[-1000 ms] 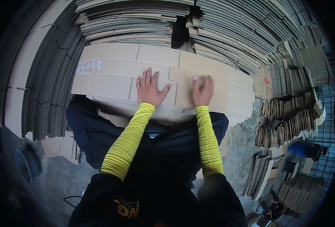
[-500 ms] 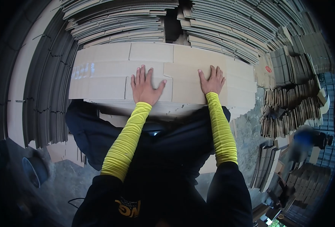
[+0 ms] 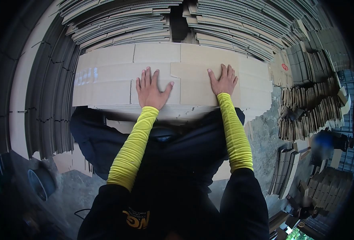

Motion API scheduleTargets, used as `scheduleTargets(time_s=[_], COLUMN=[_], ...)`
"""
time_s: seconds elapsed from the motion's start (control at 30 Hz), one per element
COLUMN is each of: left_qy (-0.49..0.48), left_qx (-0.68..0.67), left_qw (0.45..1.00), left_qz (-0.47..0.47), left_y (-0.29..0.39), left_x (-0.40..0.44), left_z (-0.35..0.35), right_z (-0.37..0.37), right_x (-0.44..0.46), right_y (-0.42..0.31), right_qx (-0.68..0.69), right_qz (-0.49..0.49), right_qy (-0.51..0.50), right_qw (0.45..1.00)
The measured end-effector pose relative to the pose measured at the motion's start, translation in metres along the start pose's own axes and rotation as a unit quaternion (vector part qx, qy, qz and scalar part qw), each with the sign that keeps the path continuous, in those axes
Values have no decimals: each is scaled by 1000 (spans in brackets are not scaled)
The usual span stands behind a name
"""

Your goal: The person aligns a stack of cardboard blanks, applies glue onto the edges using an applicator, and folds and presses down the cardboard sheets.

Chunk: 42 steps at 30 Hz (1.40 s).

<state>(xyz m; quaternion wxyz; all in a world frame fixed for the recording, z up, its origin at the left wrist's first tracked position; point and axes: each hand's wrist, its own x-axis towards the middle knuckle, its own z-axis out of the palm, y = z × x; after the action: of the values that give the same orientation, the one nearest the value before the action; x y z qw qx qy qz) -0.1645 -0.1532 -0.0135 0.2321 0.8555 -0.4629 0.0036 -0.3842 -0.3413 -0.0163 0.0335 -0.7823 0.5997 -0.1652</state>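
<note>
Left hand [image 3: 151,93] and right hand [image 3: 225,82] spread on the top cardboard sheet [image 3: 195,86].
Nearest are the yellow sleeves [image 3: 131,154]; past them both palms face down, fingers apart, gripping nothing. The right hand, curled and blurred 1 second ago, has flattened out farther right, so the sheet now seems steadied at 2 places. It tops a pile [image 3: 181,112] in front of the knees [image 3: 90,122]; beyond lie 2 cardboard stacks [image 3: 233,28].

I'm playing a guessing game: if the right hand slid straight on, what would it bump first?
Past the cardboard beneath it, the right hand would probably meet the stacked sheets at the far side, though depth there is unclear.
</note>
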Motion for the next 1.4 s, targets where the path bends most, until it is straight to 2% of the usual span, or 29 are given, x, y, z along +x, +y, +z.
scheduleTargets(time_s=[1.4], left_qy=[17], left_qx=[5], left_qw=[1000], left_qz=[6], left_y=[-1], left_x=[0], left_z=[4], right_z=[-1], right_x=[0], right_y=[-2], right_qx=[-14], right_qz=[7], right_qy=[-3], right_qw=[1000])
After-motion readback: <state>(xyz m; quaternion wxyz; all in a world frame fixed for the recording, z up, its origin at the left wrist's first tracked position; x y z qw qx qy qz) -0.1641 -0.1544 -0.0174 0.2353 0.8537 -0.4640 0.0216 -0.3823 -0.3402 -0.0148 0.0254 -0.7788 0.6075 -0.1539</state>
